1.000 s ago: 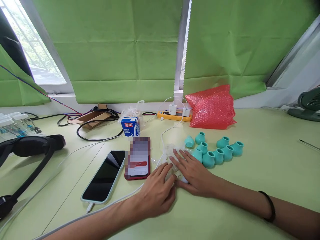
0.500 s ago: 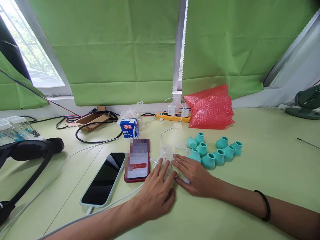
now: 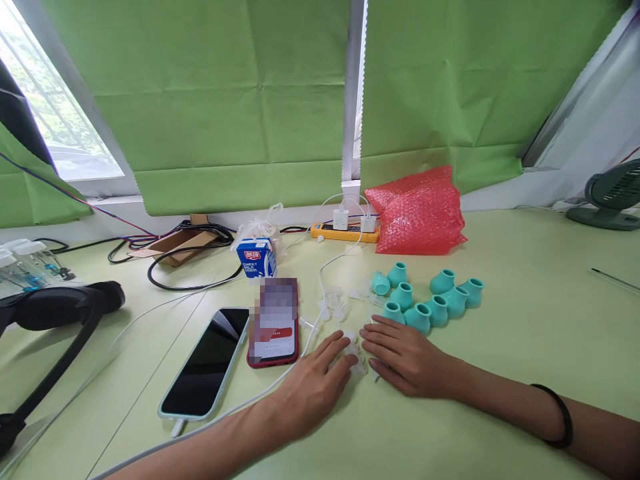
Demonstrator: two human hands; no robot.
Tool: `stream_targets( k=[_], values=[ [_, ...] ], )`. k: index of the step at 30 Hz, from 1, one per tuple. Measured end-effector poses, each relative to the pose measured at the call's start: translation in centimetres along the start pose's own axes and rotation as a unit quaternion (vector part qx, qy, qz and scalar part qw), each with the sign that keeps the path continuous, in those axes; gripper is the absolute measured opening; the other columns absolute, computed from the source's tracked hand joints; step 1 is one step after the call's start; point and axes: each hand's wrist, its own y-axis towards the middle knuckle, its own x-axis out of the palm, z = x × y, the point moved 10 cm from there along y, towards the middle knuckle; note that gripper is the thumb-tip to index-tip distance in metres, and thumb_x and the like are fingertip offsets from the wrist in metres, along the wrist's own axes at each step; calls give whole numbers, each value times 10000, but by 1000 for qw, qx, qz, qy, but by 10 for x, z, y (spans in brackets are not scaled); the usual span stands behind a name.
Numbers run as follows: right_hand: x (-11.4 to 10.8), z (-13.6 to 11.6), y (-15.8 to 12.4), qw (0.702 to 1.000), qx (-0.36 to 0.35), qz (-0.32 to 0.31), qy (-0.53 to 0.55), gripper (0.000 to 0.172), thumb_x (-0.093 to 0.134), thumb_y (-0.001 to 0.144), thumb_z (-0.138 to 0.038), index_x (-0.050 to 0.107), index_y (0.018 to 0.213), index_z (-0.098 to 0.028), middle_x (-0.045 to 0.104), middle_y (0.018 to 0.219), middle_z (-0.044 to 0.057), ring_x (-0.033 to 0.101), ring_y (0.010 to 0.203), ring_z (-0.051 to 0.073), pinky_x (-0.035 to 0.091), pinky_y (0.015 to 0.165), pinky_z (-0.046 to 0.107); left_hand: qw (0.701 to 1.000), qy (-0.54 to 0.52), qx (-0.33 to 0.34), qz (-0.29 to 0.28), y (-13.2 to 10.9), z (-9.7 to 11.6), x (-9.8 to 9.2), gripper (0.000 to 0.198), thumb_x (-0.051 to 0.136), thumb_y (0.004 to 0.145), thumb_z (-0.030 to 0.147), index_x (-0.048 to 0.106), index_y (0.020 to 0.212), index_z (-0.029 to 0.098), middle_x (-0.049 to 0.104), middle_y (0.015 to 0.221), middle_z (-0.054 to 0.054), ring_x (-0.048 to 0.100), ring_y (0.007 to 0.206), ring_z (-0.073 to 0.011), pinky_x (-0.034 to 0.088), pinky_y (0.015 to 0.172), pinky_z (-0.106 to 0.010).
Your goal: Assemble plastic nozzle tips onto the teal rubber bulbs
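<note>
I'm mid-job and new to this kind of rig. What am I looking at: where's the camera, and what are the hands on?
There's no machine here: you see a person's bare hands, filmed by a camera worn on the head, looking forward and down. The left hand has its fingertips at some clear plastic pieces. The right hand lies palm down beside them, near teal vase-shaped pieces. Whether either grips anything underneath is hidden. Two phones lie left of the hands; farther back on the table are a blue carton and a red package.
</note>
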Motion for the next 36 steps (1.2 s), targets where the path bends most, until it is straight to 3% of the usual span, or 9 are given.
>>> stream_targets(
  k=[7,12,15,17,19,22,26,29,36],
  values=[
    [3,7,-7,999,1,19,-32,283,350,802,-77,519,1011,-165,591,1010,82,514,891,182,456,727,363,996,-57,-29,61,2,-2,-18,154,424,767,95,498,892,144,503,963,-115,473,886,-189,458,702,-321],
    [0,8,-8,1000,9,22,-21,245,352,770,-61,557,874,-147,610,840,88,514,761,176,454,625,323,988,-117,-23,96,-6,-3,-30,205,396,737,84,439,926,151,434,853,-87,426,774,-180,419,636,-326],
    [-3,-7,-2,1000,-20,-4,19,273,405,763,-141,512,1012,-110,563,998,127,493,903,212,438,737,363,970,-183,18,161,-16,-2,-43,201,333,744,120,370,936,168,382,891,-87,410,802,-196,396,685,-387],
    [5,-18,2,996,-36,-75,35,409,433,772,-268,416,1159,-137,420,1210,145,410,1055,261,369,839,440,956,-211,23,203,-22,-7,-48,187,291,772,181,331,955,185,360,944,-93,404,862,-216,368,740,-433],
    [16,-27,4,985,-44,-161,49,504,427,771,-386,332,1233,-209,292,1312,119,308,1148,298,287,886,511,947,-242,-4,213,-24,-15,-46,186,253,801,236,313,972,197,353,977,-94,397,912,-224,352,776,-446],
    [26,-29,2,972,-32,-223,62,472,372,795,-423,341,1226,-234,325,1302,87,263,1183,291,210,916,546,925,-300,-83,217,-23,-32,-38,184,219,824,279,314,963,204,360,973,-88,401,922,-210,362,789,-423],
    [25,-22,2,981,-9,-191,45,370,336,831,-337,443,1140,-165,383,1262,113,295,1175,248,164,956,512,889,-341,-155,262,-24,-48,-37,163,214,827,289,337,898,208,392,914,-68,417,882,-191,363,789,-399],
    [21,-22,8,987,2,-158,25,367,324,842,-286,411,1169,-143,378,1265,118,295,1172,240,174,959,499,868,-365,-168,293,-27,-53,-39,152,235,823,288,355,873,208,398,896,-60,414,880,-189,358,791,-392],
    [31,-60,36,978,-56,-190,62,417,347,821,-358,356,1199,-182,362,1242,124,288,1131,286,256,901,503,856,-384,-146,313,-30,-50,-45,137,280,822,281,373,890,206,401,932,-61,419,895,-195,339,795,-402]
  ],
)
